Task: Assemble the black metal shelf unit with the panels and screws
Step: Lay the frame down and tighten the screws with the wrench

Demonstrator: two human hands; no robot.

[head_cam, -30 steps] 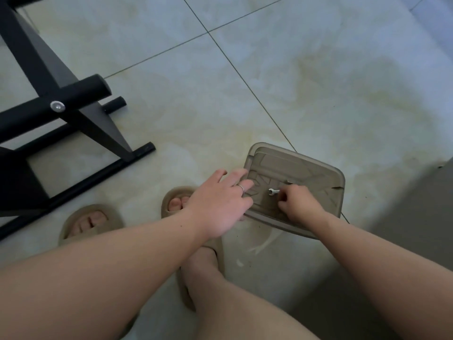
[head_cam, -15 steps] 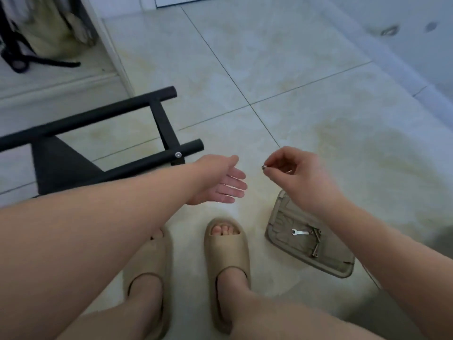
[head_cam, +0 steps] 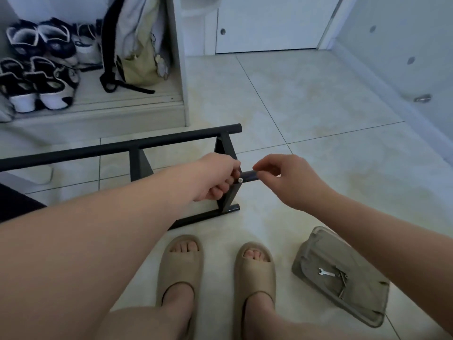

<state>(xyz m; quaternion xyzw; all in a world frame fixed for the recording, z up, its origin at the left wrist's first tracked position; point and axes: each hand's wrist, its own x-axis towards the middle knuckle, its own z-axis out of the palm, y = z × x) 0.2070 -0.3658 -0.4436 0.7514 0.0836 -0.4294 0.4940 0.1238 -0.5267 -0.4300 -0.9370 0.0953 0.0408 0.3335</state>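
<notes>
A: Where was the shelf frame [head_cam: 137, 146]?
B: Lay on the floor [head_cam: 318, 106]. Fingers of your L hand [head_cam: 215, 177] curled round its bar by the screw [head_cam: 240, 179]; R hand [head_cam: 289, 180] pinched the bar's end.

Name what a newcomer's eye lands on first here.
Dead centre, both hands meet on the black shelf frame lying on the tiled floor: the left hand grips a rail beside a silver screw, and the right hand pinches the rail end. At lower right, a grey tray holds a small spanner, next to beige slippers.
</notes>
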